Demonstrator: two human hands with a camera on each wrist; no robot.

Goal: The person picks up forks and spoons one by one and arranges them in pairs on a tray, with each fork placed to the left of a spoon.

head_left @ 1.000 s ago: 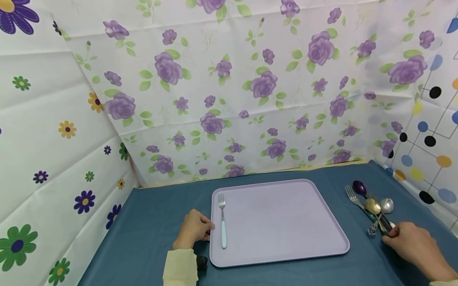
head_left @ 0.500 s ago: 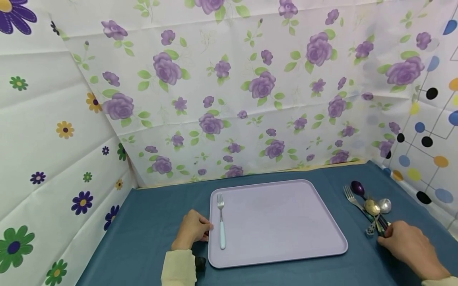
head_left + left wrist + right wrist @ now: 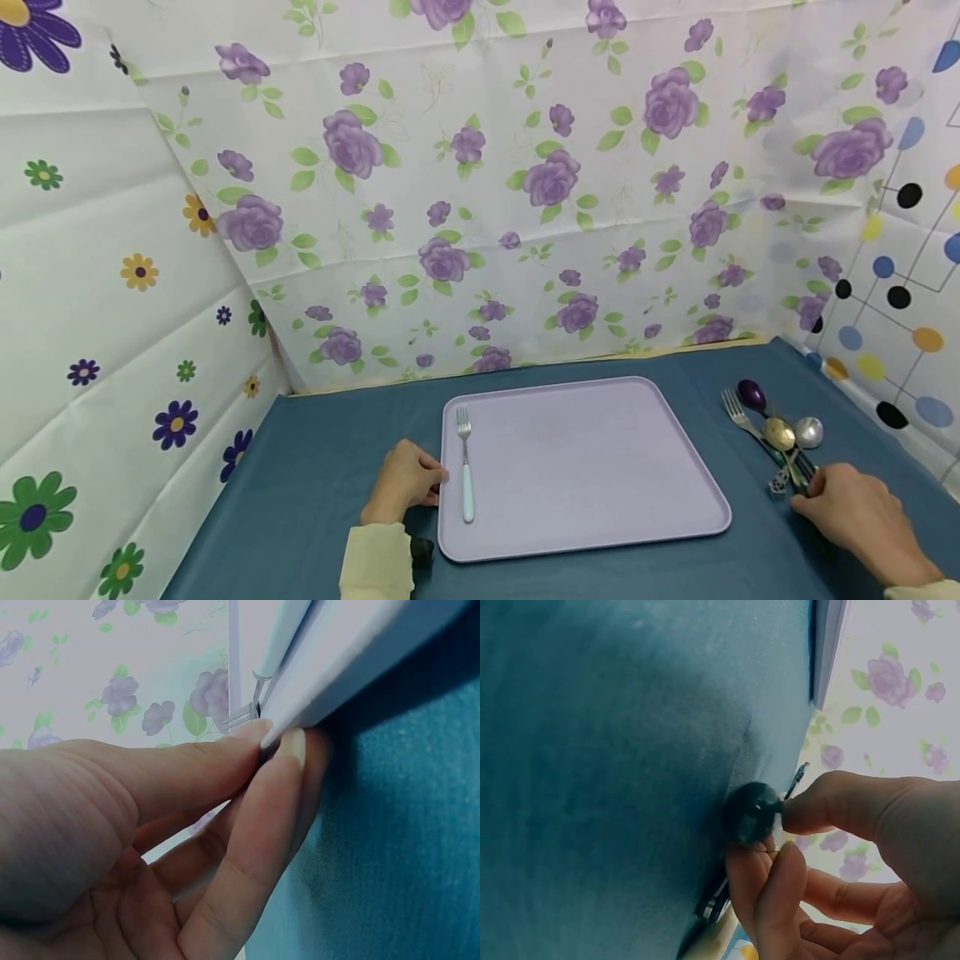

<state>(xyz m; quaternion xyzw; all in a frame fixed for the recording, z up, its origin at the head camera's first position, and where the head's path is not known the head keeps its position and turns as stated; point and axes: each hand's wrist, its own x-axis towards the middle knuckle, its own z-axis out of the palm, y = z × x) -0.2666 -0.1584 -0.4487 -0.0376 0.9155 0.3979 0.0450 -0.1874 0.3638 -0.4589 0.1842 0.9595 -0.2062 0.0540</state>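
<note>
Left hand (image 3: 405,475): grip pinched on smooth lilac tray (image 3: 585,467) edge
Right hand (image 3: 862,521): grip pinched, glossy, dark, round-ended utensil (image 3: 748,812)

Plain pale-yellow sleeves (image 3: 377,562), with a small black device (image 3: 422,552) beside the left one

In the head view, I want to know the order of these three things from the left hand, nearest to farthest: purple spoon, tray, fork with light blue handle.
1. Tray: its left edge is touched by the left hand.
2. Fork with light blue handle: on the tray, near that edge.
3. Purple spoon: farthest, beyond the tray's right side.
</note>
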